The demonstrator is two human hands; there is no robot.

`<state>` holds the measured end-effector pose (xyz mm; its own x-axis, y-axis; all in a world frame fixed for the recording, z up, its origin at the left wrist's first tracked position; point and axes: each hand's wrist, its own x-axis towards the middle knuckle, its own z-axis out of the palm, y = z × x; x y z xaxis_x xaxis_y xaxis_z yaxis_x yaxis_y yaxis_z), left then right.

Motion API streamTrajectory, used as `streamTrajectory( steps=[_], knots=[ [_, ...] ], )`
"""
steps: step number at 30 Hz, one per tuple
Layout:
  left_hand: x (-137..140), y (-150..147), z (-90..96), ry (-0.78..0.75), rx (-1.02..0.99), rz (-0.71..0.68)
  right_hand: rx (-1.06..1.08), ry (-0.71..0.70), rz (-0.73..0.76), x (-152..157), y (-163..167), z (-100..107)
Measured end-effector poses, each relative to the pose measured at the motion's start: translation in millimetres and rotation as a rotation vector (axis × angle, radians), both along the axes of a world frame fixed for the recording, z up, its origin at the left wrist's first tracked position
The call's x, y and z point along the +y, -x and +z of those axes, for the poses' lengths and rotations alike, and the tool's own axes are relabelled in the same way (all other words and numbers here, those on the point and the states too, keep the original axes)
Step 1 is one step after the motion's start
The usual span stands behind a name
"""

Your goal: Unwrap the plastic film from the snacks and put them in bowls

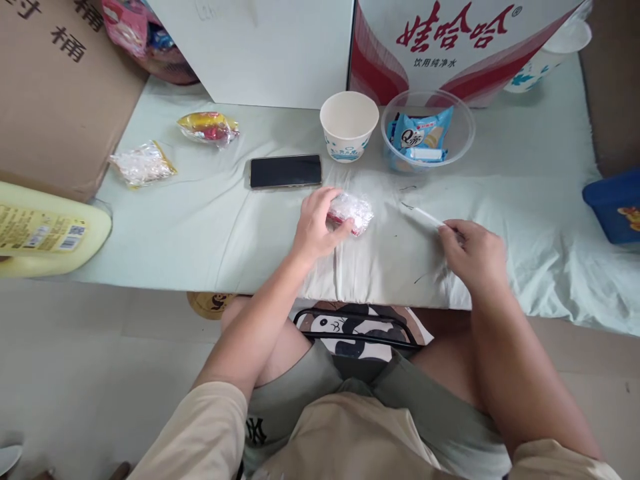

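My left hand (320, 227) is closed around a small crinkled clear plastic packet (361, 210) with red on its lower side. The thumb lies on the near edge and the fingers curl over the far left. To the right, my right hand (473, 250) pinches a thin white stick (425, 217). Its far end points left toward the packet and carries fine dark strands or wire; the exact kind is unclear. A few dark thread-like bits (409, 188) lie on the cloth near that tip. The stick and the packet are apart.
Beyond my hands are a black phone (285, 171), a paper cup (349, 127) and a clear plastic bowl (470, 137) holding blue snack packs. Two wrapped packets (207, 127) (144, 164) lie left. Boxes (280, 53) line the back; a yellow jug (95, 233) stands left, a blue container (613, 203) right.
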<state>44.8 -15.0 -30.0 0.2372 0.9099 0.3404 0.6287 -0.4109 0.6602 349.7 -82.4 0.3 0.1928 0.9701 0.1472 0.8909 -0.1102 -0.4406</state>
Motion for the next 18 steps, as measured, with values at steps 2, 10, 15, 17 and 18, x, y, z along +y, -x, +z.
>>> streamTrajectory(
  steps=[2,10,15,17,18],
  knots=[
    [1,1,2.7,0.028,0.009,-0.043,-0.081,-0.062,-0.051,7,-7,-10],
    [-12,-10,13.6,0.458,-0.484,-0.071,0.150,-0.156,0.461,3,38,-13],
    [-7,-6,7.1,0.538,-0.578,-0.045,0.231,-0.120,0.526,1,54,-8],
    [-1,2,1.9,0.511,-0.537,0.009,0.256,-0.155,0.474,3,46,-6],
    [2,7,-0.4,0.493,-0.519,0.041,0.254,-0.167,0.435,4,42,-5]
  ],
)
